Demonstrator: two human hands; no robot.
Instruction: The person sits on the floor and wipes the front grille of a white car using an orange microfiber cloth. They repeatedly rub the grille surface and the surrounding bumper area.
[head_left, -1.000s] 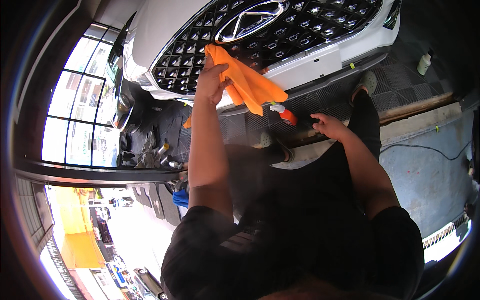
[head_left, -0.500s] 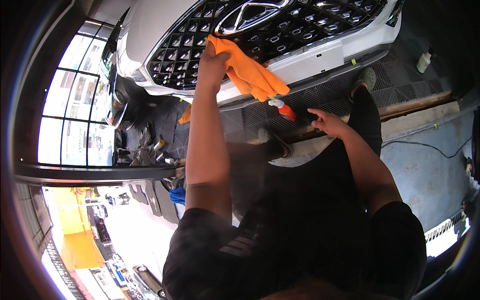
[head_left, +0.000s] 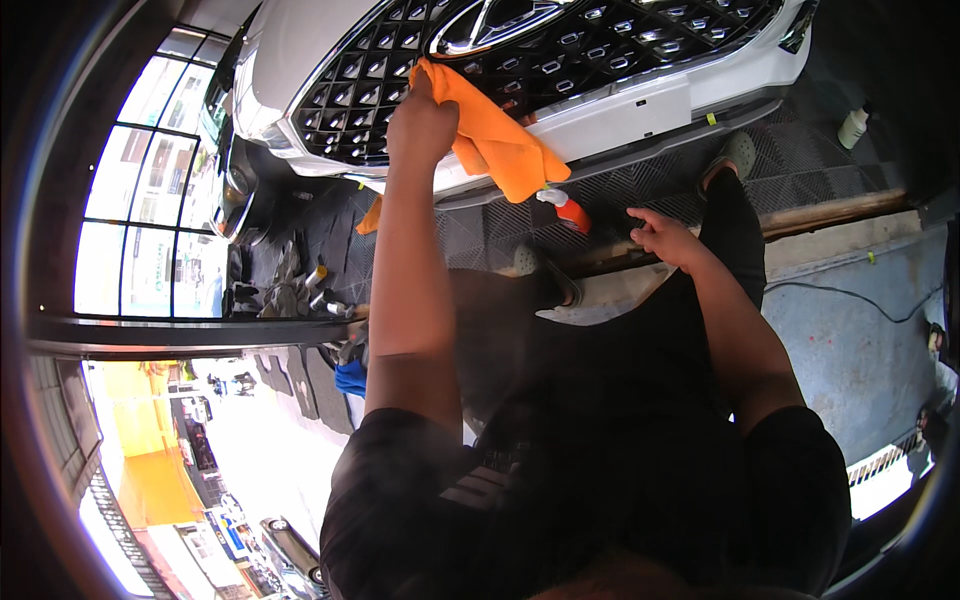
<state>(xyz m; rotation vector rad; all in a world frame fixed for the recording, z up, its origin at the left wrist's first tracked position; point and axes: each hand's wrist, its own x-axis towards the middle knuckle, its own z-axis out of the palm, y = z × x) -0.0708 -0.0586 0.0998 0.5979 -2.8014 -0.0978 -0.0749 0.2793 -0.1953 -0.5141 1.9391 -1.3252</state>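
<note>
My left hand (head_left: 422, 128) pinches one corner of an orange microfiber cloth (head_left: 500, 140) against the black grille (head_left: 360, 110) of a white car. The rest of the cloth drapes to the right, over the silver-white bumper (head_left: 620, 122). Lower and to the right, my right hand (head_left: 667, 238) hovers above the floor near my knee, holding nothing, with its index finger stretched out and the others loosely bent. Between the hands, below the bumper, stands a red spray bottle (head_left: 573, 216) with a white head.
A pale bottle (head_left: 853, 129) stands on the dark tiled floor (head_left: 800, 165) at the far right. Another orange cloth (head_left: 370, 216) lies left of my feet. Behind me runs a raised ledge (head_left: 840, 232). A dark car (head_left: 236, 190) and clutter (head_left: 285, 285) are at the left.
My left hand has shifted slightly left and the cloth's hanging end has swung a little left along the bumper. My right hand has barely moved.
</note>
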